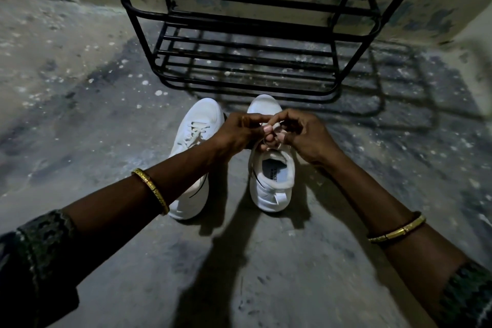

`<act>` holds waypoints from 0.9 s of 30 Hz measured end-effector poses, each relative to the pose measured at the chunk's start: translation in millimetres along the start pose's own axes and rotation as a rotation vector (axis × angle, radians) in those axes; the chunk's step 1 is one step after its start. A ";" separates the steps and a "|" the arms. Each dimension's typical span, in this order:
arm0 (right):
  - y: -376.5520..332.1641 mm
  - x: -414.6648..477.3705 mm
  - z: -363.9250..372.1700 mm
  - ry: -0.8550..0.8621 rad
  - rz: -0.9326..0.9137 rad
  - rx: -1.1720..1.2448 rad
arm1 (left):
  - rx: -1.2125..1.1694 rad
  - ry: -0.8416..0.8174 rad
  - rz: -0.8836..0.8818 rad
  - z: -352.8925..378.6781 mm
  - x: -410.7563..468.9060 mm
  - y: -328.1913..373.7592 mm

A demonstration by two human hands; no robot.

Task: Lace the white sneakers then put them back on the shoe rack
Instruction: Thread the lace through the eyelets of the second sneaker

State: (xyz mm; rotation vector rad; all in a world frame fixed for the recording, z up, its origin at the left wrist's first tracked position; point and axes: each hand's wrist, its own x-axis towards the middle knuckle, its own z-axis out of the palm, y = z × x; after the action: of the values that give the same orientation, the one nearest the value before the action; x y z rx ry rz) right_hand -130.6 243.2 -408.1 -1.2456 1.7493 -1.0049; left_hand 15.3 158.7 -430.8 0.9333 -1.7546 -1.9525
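Note:
Two white sneakers stand side by side on the concrete floor, toes toward the rack. The left sneaker [194, 125] shows white laces crossed over its tongue; my left forearm crosses over its heel. Above the tongue of the right sneaker [269, 184], both hands meet. My left hand [239, 133] and my right hand [306, 138] each pinch the white lace [278, 128] of that shoe between fingertips. The fingers hide most of the lace and the eyelets. The black metal shoe rack [245, 42] stands just beyond the toes, its barred shelves bare.
Rough speckled concrete floor [80, 88] spreads to the left and in front of me. A stained wall [431, 8] runs behind and to the right of the rack. Gold bangles sit on both wrists.

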 end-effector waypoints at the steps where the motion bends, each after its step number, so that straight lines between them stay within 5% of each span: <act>1: 0.6 -0.1 -1.1 -0.008 -0.002 0.012 | 0.000 0.032 -0.017 -0.6 0.7 -2.2; 4: 1.3 -0.3 -1.6 0.056 -0.012 0.075 | -0.004 0.109 -0.014 2.7 0.9 -4.9; 8: 0.4 -1.1 2.6 0.143 0.065 0.165 | 0.152 0.140 0.217 3.0 0.2 -1.4; 16: -3.2 -2.5 1.2 0.144 0.284 0.495 | 0.793 0.292 0.625 4.7 0.7 1.6; 21: -3.9 -4.7 -5.2 0.057 0.284 0.559 | 1.075 0.413 0.612 9.5 -3.7 2.7; 27: -5.3 -1.9 -8.5 0.154 0.094 0.019 | 1.280 0.189 0.354 21.9 -9.6 20.7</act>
State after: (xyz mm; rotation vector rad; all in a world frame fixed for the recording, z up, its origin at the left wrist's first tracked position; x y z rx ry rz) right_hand -135.8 245.3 -399.7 -1.0885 1.8932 -1.0842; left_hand 4.0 177.7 -408.1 0.9454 -2.7422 -0.3375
